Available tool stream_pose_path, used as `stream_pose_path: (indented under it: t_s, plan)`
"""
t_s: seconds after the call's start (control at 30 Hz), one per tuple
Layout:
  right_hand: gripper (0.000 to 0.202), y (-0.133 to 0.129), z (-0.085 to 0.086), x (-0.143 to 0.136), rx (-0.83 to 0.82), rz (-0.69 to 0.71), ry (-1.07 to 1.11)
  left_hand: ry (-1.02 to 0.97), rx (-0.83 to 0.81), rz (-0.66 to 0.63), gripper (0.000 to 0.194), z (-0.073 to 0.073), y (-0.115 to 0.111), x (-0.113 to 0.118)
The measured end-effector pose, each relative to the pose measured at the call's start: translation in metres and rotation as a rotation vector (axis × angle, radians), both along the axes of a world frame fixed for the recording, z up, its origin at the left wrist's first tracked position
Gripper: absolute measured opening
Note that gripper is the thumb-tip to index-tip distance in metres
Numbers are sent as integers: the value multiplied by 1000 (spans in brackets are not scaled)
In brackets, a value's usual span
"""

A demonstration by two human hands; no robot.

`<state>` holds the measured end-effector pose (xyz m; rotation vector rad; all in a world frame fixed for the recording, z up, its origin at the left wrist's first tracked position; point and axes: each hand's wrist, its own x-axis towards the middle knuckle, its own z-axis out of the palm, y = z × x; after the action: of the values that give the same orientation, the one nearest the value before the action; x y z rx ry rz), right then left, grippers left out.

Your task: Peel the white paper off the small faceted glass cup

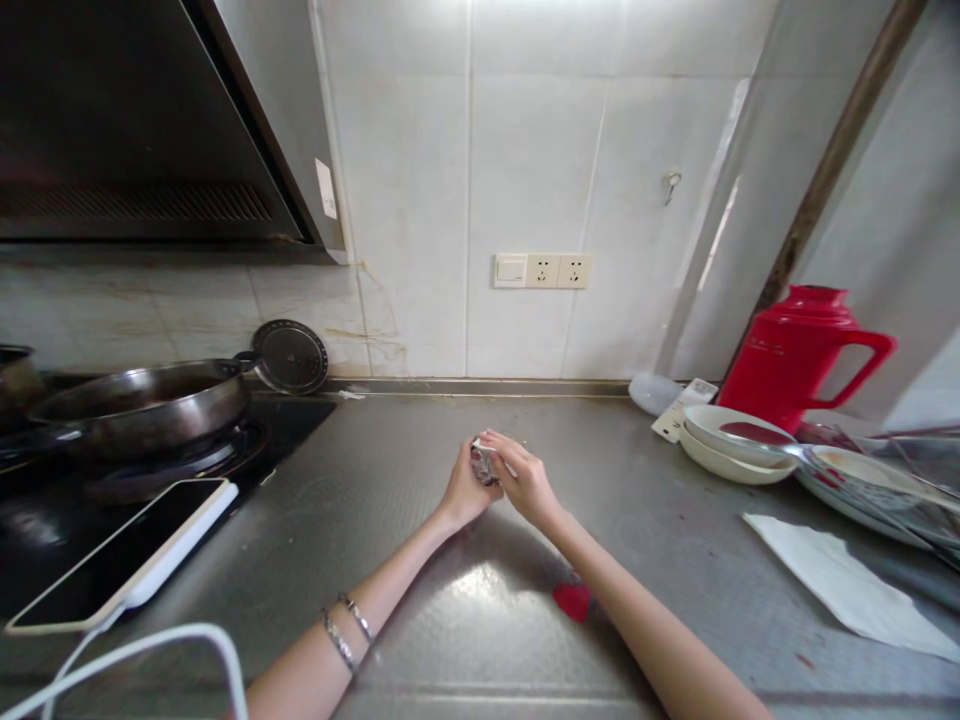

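Small shiny object [482,463] is held over the tabletop [405,430], nearer its back edge, gripped from the left by the left hand [466,492], from the right by the right hand [527,478]; long axis unclear.

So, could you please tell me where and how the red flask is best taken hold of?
Probably by its handle, coming from the right and slightly above. The handle juts out as an open loop on that side of the red flask, while the stacked bowls crowd the lower front.
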<state>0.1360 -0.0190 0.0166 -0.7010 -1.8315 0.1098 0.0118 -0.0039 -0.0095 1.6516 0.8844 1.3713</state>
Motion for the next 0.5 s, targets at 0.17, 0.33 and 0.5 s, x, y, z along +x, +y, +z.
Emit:
stream_pose_path:
  t_s: [0.17,0.33,0.5]
  plan:
    - [30,1,-1,-3,-181,-88,213,34,-24,65,76,1,-4,0]
    - [28,0,-3,-4,-130,-142,212,24,-41,46,74,5,-6,1]
    - [30,-1,-3,1,165,-116,-14,-5,-58,40,71,8,-4,1]
